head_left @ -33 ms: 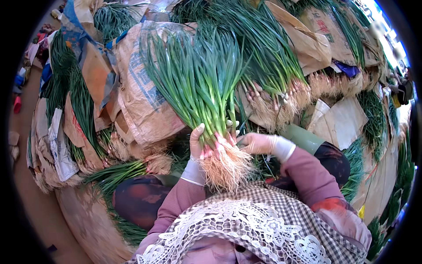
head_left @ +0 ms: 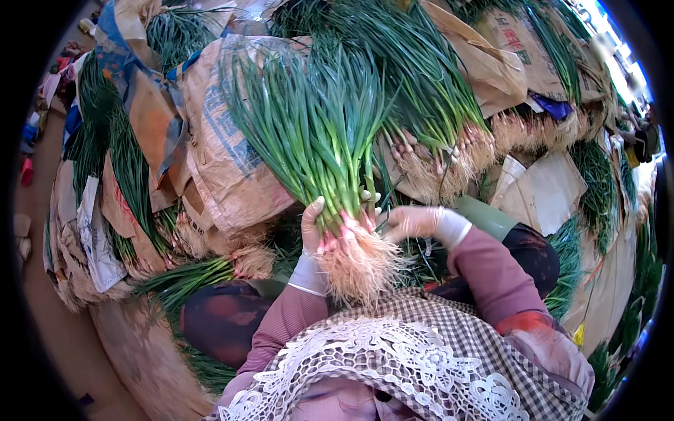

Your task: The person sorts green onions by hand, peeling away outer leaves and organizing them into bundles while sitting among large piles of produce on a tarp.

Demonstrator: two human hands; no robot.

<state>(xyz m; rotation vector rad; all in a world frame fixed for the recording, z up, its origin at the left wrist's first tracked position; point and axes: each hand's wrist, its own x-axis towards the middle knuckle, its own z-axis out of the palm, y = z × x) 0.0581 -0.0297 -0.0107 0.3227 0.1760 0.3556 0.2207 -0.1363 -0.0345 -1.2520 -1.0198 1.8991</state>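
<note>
A large bunch of green onions (head_left: 330, 140) lies with its long leaves pointing away from me and its pale, stringy roots (head_left: 361, 270) toward my lap. My left hand (head_left: 312, 228), in a thin pale glove, is wrapped round it just above the pinkish bulbs. The thumb shows on the left side, and gloved fingertips come out on the right. Beside the bulbs on the right is my right hand (head_left: 418, 223), also gloved. Its fingers are bent together and slightly blurred close to the bunch; anything between them is too small to make out.
Behind the bunch lies a printed woven sack (head_left: 232, 140). More green onions (head_left: 435, 105) are heaped at the back right, with brown sacking (head_left: 484, 63) over some. A smaller bunch (head_left: 203, 274) lies by my left knee. Covered stacks (head_left: 105, 203) line the left.
My right hand has shifted slightly up and right, away from the roots, and is more blurred. The left hand keeps its grip on the bunch.
</note>
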